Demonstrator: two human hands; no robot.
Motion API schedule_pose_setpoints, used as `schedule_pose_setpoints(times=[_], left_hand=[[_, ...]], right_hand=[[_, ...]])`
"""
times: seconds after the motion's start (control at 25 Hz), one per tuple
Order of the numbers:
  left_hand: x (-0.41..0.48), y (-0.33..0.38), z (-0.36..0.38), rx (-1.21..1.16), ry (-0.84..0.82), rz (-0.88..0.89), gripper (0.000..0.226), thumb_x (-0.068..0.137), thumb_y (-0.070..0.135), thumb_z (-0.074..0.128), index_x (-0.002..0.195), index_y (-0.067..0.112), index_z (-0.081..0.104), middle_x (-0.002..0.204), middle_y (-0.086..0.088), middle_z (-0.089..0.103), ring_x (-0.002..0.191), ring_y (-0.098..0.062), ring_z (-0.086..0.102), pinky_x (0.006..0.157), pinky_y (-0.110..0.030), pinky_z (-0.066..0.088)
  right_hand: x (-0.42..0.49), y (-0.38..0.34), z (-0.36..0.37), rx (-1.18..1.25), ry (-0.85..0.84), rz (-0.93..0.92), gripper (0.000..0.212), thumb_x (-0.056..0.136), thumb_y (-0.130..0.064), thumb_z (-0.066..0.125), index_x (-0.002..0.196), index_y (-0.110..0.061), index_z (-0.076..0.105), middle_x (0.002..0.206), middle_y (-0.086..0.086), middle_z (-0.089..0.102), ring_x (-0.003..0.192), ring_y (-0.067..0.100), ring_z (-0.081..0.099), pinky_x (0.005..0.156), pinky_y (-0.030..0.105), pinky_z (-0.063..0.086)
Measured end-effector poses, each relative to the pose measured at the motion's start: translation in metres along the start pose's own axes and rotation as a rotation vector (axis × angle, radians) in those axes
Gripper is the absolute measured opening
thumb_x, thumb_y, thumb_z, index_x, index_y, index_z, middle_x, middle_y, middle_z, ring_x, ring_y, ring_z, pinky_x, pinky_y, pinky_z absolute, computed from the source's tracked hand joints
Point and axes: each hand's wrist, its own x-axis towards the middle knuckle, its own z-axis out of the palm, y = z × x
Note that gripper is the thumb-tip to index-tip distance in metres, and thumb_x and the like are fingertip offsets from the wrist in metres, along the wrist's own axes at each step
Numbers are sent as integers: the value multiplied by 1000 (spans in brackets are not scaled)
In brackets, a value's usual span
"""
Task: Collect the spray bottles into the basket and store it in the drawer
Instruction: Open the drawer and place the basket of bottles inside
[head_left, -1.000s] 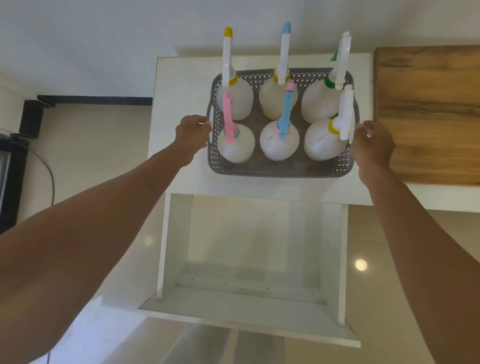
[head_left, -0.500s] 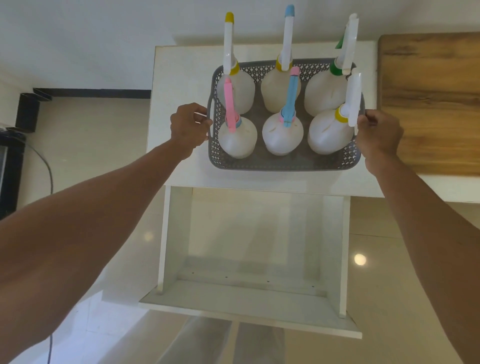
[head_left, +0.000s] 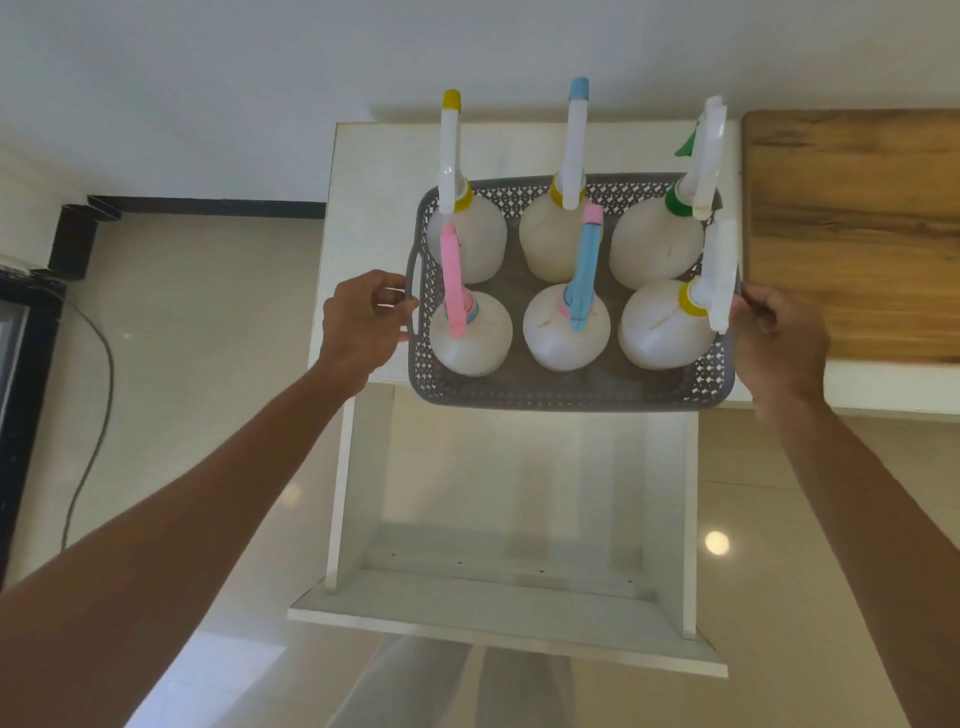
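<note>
- My left hand (head_left: 363, 325) and right hand (head_left: 779, 338) clench the side handles of the grey basket (head_left: 571, 392), all six spray bottles (head_left: 566, 325) inside, at the counter's near edge.
- Next, I judge: lower it level into the open drawer (head_left: 514, 519) just below.

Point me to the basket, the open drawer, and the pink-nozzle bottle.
basket (head_left: 566, 391), head view, on its near perforated wall.
open drawer (head_left: 509, 597), head view, on its bare white bottom panel.
pink-nozzle bottle (head_left: 475, 343), head view, on its white rounded body, front-left in the basket.
</note>
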Motion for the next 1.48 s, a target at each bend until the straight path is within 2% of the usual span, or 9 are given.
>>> schedule_pose_setpoints(times=[0.08,0.2,0.32,0.48,0.68,0.88,1.04,1.24,1.48], left_hand=[[-20,-7,-12,-13,0,26,17,91,8,69,106,16,70,92,-1,75,79,-14,73,63,-22,63],[-50,-18,-31,-16,-4,57,21,91,7,69,109,16,70,95,-3,75,84,-18,73,65,-23,62],[-78,-32,-50,-14,-9,75,23,90,6,70,110,17,71,98,-1,76,88,-21,73,67,-28,64],[-118,-54,-69,25,-15,74,25,90,6,70,105,25,71,95,11,75,86,-16,73,66,-27,64],[-149,-93,-76,133,-18,46,25,90,6,71,109,22,72,94,14,75,83,-5,71,66,-25,63],[-164,-130,-67,219,-74,40,22,89,7,72,106,20,72,89,17,73,79,7,66,58,-11,57],[-164,-158,-55,273,-109,44,19,88,8,73,102,21,70,89,15,73,79,4,68,60,-14,59],[-159,-192,-34,308,-113,16,16,88,6,71,102,13,71,90,7,75,80,-12,72,72,-40,64],[-146,-231,0,325,-86,-12,13,86,2,69,98,5,69,86,3,68,83,-19,68,81,-43,61]], right_hand=[[-23,-1,-8,42,-9,10,27,97,-20,59,120,-14,71,103,-5,67,80,-11,58,68,-4,38],[-59,-2,-21,90,-21,34,25,96,-22,61,119,-21,71,103,-9,68,94,5,60,75,8,42],[-93,-1,-30,207,-51,99,22,94,-21,65,113,-31,71,103,-8,72,93,8,65,83,24,49],[-142,7,-36,254,-45,163,24,93,-17,66,107,-35,72,97,-11,74,82,3,66,75,23,49],[-193,38,-33,247,-67,229,26,92,-11,69,110,-29,73,101,3,75,86,18,66,77,32,51],[-225,79,-20,192,-76,295,30,91,-8,70,116,-24,73,100,-7,74,74,-12,64,63,0,47],[-240,102,-3,193,-69,332,28,93,-10,68,114,-29,73,99,-13,73,77,-15,64,70,4,51],[-241,132,21,147,-85,341,24,95,-16,66,115,-27,73,97,-13,72,79,-17,64,74,6,50],[-228,171,58,62,-134,368,24,93,-15,67,117,-16,73,104,-2,72,94,14,66,93,30,52]])
